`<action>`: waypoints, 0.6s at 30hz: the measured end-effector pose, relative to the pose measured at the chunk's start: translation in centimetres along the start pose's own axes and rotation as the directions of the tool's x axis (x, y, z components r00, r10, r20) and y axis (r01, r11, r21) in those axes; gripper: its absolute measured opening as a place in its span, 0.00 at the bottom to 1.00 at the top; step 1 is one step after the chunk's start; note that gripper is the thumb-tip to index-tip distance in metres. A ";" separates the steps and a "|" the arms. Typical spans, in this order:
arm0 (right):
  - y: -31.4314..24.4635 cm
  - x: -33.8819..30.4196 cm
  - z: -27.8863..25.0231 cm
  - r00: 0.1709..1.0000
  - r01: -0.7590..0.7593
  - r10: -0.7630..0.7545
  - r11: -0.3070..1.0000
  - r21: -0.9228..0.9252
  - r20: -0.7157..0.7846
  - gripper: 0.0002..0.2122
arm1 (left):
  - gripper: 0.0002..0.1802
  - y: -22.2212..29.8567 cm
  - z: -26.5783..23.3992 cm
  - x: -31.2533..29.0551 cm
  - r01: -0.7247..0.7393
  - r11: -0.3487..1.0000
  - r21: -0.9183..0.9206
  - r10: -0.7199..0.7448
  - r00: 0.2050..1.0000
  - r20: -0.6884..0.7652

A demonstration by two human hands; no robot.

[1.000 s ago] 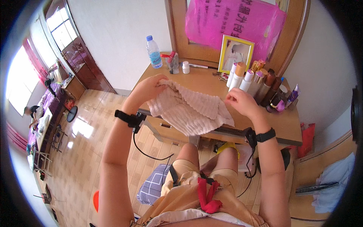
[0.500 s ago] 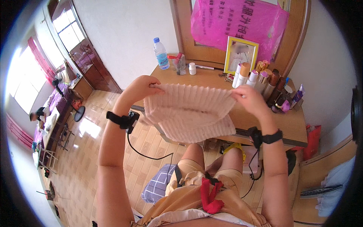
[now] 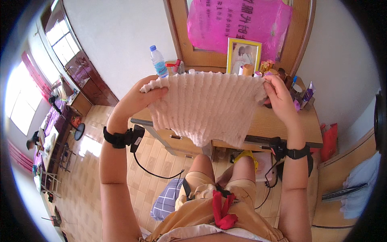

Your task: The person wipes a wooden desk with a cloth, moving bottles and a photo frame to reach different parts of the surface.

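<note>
at 1 desk (image 3: 272, 125), 1 pale ribbed cloth (image 3: 205, 105) hangs spread in midair btwn 2 hands: l hand (image 3: 144, 94) pinches its top l corner, thumb in front; r hand (image 3: 280, 97) pinches the top r corner. beyond it, 1 water bottle (image 3: 159, 62) w/ blue cap, 1 yellow photo frame (image 3: 244, 54), 1 pink plastic sheet (image 3: 238, 24). 2 black straps (image 3: 115, 138), 1 per arm.

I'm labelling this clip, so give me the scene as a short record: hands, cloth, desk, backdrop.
Left hand: pinching the cloth's upper left corner
Right hand: pinching its upper right corner
Cloth: pale pink, ribbed, spread between both hands, lower edge hanging free
Desk: wooden; holds a blue-capped bottle, a yellow picture frame and cosmetics partly hidden by the cloth
Backdrop: pink plastic sheet behind the frame
</note>
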State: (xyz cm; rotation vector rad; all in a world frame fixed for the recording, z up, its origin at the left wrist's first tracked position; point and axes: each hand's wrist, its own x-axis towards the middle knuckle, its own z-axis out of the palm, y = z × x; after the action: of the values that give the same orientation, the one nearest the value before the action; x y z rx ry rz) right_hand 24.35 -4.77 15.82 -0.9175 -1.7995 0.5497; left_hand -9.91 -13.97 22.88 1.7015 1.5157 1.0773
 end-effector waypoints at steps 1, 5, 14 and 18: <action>1.5 0.1 -0.1 0.957 0.276 -0.286 0.949 -0.152 -0.051 0.09 | 0.14 -0.4 0.2 0.3 -0.004 1.000 -0.001 0.004 1.000 0.007; 1.1 0.2 0.6 0.998 0.004 -0.010 0.995 0.096 0.062 0.09 | 0.20 -0.9 -0.5 0.4 0.035 0.997 0.067 -0.034 0.999 -0.014; 0.9 0.5 1.1 0.990 0.034 -0.012 0.987 0.159 -0.140 0.11 | 0.19 -3.3 -1.5 1.1 0.043 0.998 0.047 -0.049 0.990 0.135; 0.8 0.4 0.7 0.988 0.006 0.026 0.979 0.206 -0.152 0.11 | 0.20 -2.4 -1.1 1.2 0.134 0.989 0.069 -0.143 0.978 0.152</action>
State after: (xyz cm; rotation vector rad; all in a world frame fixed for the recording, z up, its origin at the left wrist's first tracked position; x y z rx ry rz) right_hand 23.89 -3.91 15.20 -0.8042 -1.5678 0.6411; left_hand -12.06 -12.50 21.57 1.6504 1.5527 0.8155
